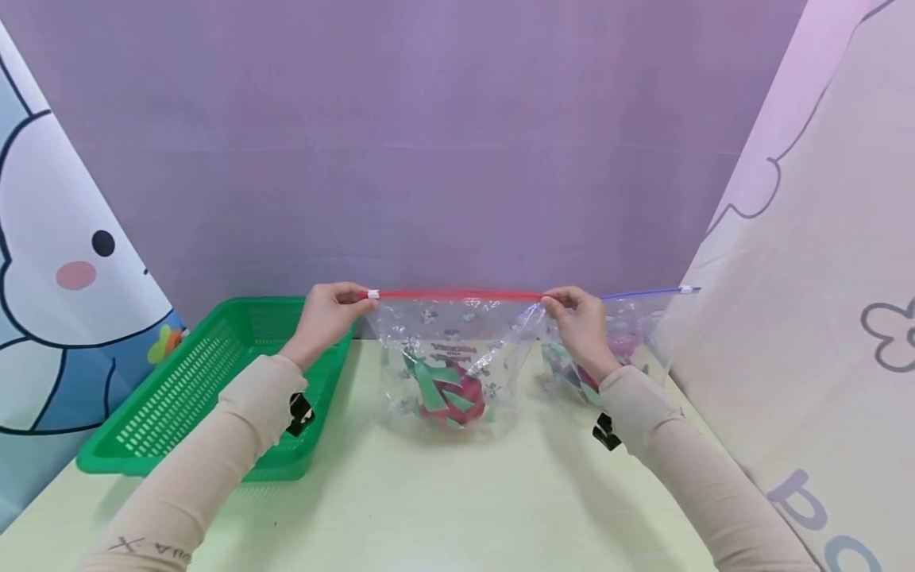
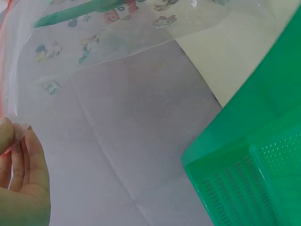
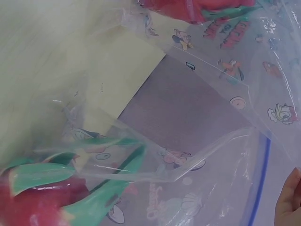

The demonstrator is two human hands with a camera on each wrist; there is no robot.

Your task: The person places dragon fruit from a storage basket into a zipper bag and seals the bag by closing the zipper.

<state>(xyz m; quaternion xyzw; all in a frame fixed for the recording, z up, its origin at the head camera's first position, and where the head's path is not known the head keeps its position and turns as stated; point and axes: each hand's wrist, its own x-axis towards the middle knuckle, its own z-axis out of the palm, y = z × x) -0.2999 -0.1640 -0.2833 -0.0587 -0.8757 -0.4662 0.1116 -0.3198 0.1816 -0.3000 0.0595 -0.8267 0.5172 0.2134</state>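
A clear zip bag with a red zip strip and printed cartoon figures hangs upright between my hands. Inside its bottom lies a red dragon fruit with green scales. My left hand pinches the strip's left end, beside the white slider. At the right end, my right hand pinches the top corner. The zip looks closed along its length, though I cannot tell for certain. In the left wrist view, thumb and fingers of the left hand hold the bag's edge; the right wrist view barely catches the right hand.
Behind my right hand stands a second clear bag with a blue zip, holding another red and green fruit. A green plastic basket sits at the left of the pale table. Printed cloth panels and a purple backdrop surround the table.
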